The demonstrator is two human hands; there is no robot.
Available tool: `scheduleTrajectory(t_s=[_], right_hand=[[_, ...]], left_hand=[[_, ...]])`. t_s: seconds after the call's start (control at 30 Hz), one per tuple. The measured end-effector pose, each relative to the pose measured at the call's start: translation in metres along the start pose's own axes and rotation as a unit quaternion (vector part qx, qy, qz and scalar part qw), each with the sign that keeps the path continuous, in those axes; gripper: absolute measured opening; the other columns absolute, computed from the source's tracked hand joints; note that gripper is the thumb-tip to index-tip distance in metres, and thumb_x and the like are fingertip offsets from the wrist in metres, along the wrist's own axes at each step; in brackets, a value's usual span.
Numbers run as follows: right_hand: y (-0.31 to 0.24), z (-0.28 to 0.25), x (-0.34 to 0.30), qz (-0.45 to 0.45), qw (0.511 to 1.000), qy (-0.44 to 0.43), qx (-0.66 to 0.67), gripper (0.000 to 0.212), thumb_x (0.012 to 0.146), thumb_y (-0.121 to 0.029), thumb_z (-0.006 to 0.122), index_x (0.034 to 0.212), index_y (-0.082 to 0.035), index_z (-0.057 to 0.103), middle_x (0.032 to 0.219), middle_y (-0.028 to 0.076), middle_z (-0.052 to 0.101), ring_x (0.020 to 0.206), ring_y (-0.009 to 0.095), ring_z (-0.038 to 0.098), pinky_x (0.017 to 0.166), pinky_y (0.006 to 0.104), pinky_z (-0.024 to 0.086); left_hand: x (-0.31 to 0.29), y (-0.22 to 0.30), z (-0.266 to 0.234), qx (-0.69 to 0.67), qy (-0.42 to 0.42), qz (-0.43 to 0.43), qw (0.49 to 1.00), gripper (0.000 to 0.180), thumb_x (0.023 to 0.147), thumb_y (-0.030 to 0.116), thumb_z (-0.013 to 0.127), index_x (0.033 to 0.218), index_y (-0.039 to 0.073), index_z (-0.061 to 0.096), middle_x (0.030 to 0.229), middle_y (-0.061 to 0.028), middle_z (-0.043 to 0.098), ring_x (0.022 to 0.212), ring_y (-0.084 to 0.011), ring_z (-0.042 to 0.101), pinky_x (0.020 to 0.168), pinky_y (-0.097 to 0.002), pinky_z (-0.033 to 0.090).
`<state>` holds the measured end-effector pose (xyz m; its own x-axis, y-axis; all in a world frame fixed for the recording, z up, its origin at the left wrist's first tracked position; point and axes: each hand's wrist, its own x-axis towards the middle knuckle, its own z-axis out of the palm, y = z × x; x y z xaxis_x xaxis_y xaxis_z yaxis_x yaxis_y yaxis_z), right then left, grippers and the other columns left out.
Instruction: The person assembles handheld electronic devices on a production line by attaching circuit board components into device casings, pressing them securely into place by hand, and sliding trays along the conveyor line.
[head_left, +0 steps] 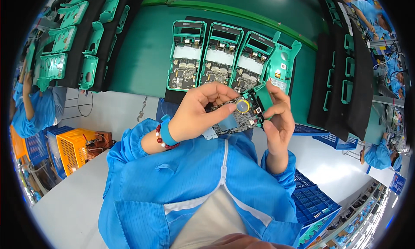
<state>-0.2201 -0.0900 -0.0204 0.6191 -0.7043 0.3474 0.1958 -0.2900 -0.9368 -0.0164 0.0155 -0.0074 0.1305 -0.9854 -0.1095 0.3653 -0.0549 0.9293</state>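
Note:
My left hand [194,110] grips a circuit board [233,123] in front of my chest, its thumb lying on the board beside a round coin cell [243,106] with a yellow rim. A green plastic frame [263,95] stands at the board's right end. My right hand [279,117] pinches that frame between fingers and thumb; the exact contact of its fingertips is partly hidden. Beyond my hands lie three green housings [186,54] with boards and white strips in them. To their right is a green shell [283,63], partly behind my right fingers.
Black racks holding green housings stand at left [93,45] and right [330,76] of the green bench [142,45]. An orange crate [71,147] is at lower left, blue crates [313,201] at lower right. Other people in blue work at both sides.

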Motion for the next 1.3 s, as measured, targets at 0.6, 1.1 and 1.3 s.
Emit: scheduleTrajectory(t_s=[0.6,1.1,1.3], right_hand=[[-0.014,0.047,0.005,0.066,0.988,0.1,-0.099,0.037,0.078,-0.008,0.079,0.109,-0.002,0.059,0.147,0.021,0.04,0.144,0.039,0.03,0.113,0.0487,0.027],[-0.005,0.049,0.001,0.057,0.995,0.086,0.004,0.03,0.081,-0.006,0.075,0.106,-0.001,0.058,0.149,0.024,0.037,0.147,0.04,0.023,0.114,0.0484,0.027],[-0.002,0.047,-0.001,0.025,0.995,0.101,0.008,0.03,0.079,-0.005,0.075,0.102,-0.002,0.057,0.147,0.024,0.039,0.146,0.04,0.026,0.113,0.0494,0.028]], left_hand=[[-0.01,-0.009,0.019,0.261,0.121,0.174,0.942,0.021,0.076,0.003,0.074,0.097,0.003,0.069,0.088,-0.0088,0.069,0.079,-0.0236,0.064,0.073,-0.0326,0.051],[-0.011,-0.011,0.017,0.331,0.102,0.297,0.89,0.027,0.072,0.0,0.075,0.098,0.005,0.069,0.083,-0.0054,0.069,0.07,-0.0205,0.064,0.066,-0.0318,0.042],[-0.01,-0.007,0.022,0.349,0.107,0.298,0.882,0.028,0.072,0.001,0.075,0.098,0.008,0.07,0.084,-0.0043,0.07,0.07,-0.0194,0.065,0.064,-0.032,0.041]])
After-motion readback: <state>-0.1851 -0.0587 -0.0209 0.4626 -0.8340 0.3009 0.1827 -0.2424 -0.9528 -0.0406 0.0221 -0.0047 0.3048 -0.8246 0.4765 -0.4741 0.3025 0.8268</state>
